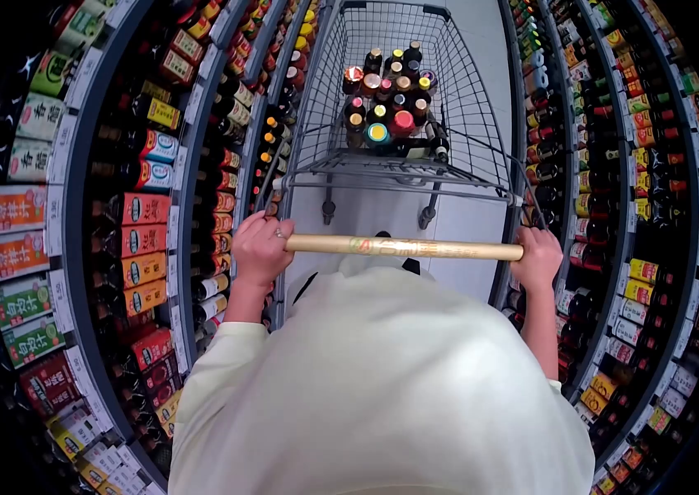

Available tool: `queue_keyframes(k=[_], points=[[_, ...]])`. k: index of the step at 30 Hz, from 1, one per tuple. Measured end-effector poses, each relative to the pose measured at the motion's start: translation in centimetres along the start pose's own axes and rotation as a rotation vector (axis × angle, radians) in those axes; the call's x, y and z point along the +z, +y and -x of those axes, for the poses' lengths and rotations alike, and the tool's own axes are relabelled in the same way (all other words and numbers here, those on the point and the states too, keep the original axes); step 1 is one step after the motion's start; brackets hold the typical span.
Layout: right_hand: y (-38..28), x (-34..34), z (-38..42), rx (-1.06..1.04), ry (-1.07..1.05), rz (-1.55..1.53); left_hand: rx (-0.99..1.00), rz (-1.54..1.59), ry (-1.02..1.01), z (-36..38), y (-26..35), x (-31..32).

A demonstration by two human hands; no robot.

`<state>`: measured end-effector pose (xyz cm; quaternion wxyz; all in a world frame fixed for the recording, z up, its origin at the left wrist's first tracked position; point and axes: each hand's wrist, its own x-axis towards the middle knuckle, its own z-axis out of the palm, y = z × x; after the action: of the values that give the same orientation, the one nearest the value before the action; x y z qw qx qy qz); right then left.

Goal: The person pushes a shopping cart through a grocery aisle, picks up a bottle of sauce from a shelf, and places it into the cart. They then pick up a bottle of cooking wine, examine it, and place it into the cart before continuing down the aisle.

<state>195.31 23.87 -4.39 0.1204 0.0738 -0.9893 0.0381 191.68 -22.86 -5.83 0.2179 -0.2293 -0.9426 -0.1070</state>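
A wire shopping cart (475,91) stands in front of me, its tan push handle (407,247) running across my view. Around the handle's left end my left hand (262,250) is closed, with a ring on one finger. My right hand (538,257) grips the opposite end. Several dark bottles (402,124) with coloured caps are grouped inside the basket, most of them upright. One bottle (438,142) leans near the cart's back end. The labels on the bottles are too small to read.
Shelves of bottles and boxes line both sides, a left shelf edge (77,165) and a right shelf edge (613,165) curving close by. Grey floor (366,206) shows beneath the cart. Orange cartons (16,256) stand on the left shelf.
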Motion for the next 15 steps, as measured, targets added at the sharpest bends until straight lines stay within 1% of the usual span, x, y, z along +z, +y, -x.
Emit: queue_keyframes(k=[1,2,4,6,7,8,11,14,15], points=[[0.3,0.0,-0.5,0.0,-0.025,0.006,0.008,-0.035,0.011,-0.6,-0.2,0.3],[0.4,-0.2,-1.0,0.023,-0.096,0.036,0.014,-0.033,0.015,-1.0,-0.3,0.4],[1.2,0.5,-1.8,0.006,-0.072,0.043,0.034,-0.04,0.027,-1.7,-1.0,1.2],[1.9,1.6,-2.7,-0.035,0.027,0.039,0.013,-0.029,0.046,-3.2,-0.9,1.1],[2.4,2.0,-3.1,-0.035,0.019,0.025,0.013,-0.014,0.037,-3.6,-1.1,1.3],[2.4,2.0,-3.7,0.019,-0.011,-0.013,0.002,-0.031,0.05,-4.2,-1.1,1.5],[2.5,1.6,-5.5,0.015,-0.002,-0.022,-0.004,-0.066,-0.01,-5.6,-1.6,1.8],[3.4,2.6,-7.2,-0.002,0.047,0.003,-0.008,-0.064,-0.006,-6.9,-2.3,3.0],[3.5,2.6,-7.8,-0.001,0.031,0.006,-0.009,-0.07,0.009,-7.4,-2.7,3.3]])
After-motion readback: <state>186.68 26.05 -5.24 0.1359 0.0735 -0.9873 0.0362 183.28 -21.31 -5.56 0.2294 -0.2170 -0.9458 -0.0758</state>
